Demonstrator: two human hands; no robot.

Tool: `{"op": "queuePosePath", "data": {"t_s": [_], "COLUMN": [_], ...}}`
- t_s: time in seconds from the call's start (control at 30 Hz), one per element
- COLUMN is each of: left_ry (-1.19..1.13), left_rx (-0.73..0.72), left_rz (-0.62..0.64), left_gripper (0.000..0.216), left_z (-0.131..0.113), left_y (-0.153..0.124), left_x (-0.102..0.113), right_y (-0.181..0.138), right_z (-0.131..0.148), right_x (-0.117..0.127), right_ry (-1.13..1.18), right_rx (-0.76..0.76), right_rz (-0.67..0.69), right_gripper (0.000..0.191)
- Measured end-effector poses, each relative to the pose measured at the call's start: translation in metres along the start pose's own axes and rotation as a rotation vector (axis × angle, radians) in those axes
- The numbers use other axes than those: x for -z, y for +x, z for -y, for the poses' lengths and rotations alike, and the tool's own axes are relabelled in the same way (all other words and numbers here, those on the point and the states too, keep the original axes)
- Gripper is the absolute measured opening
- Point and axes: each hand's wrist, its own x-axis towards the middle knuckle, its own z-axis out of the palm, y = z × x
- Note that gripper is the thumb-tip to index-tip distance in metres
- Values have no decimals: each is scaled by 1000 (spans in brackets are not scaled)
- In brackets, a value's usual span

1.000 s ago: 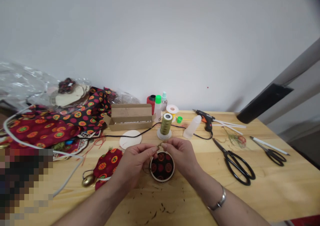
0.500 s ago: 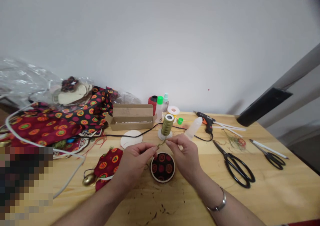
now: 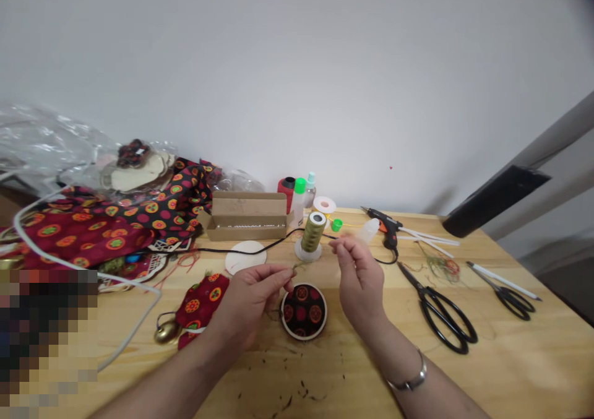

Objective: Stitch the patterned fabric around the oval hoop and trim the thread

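Now right hand (image 3: pixel 359 276), fingertips pinched shut, has pulled away from left hand (image 3: pixel 250 298) pinching olive thread (image 3: pixel 295 267): strand probably drawn out.

In front of you a light wooden table (image 3: pixel 533 357) stands against a plain white wall (image 3: pixel 297 66); a grey slanted beam (image 3: pixel 563 135) crosses at the right.

We see a round black fabric disc (image 3: pixel 304 311) dotted with red and orange circles; an olive-green thread spool (image 3: pixel 313 233); a pale yellow wooden worktop (image 3: pixel 510 357); dark red cloth (image 3: pixel 69 239) patterned with orange-and-green rings; black steel scissors (image 3: pixel 424 291); a black-and-orange glue gun (image 3: pixel 387 226).
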Motion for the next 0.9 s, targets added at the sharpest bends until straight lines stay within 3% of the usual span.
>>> {"op": "queuePosePath", "data": {"t_s": [0.2, 0.5, 0.7, 0.9], "left_ry": [-70, -131, -238, -383], "left_rx": [10, 22, 59, 149], "left_rz": [39, 57, 140, 301], "left_gripper": [20, 20, 17, 19], "left_z": [-2, -5, -7, -7], "left_y": [0, -2, -4, -2], "left_x": [0, 0, 0, 4], "right_y": [-7, -13, -10, -7], "right_z": [6, 9, 5, -2], "right_x": [-5, -6, -6, -11], "right_ry": [-19, -3, 19, 236], "right_rx": [278, 247, 53, -273], "right_rz": [103, 181, 68, 230], "right_gripper": [15, 7, 10, 30]}}
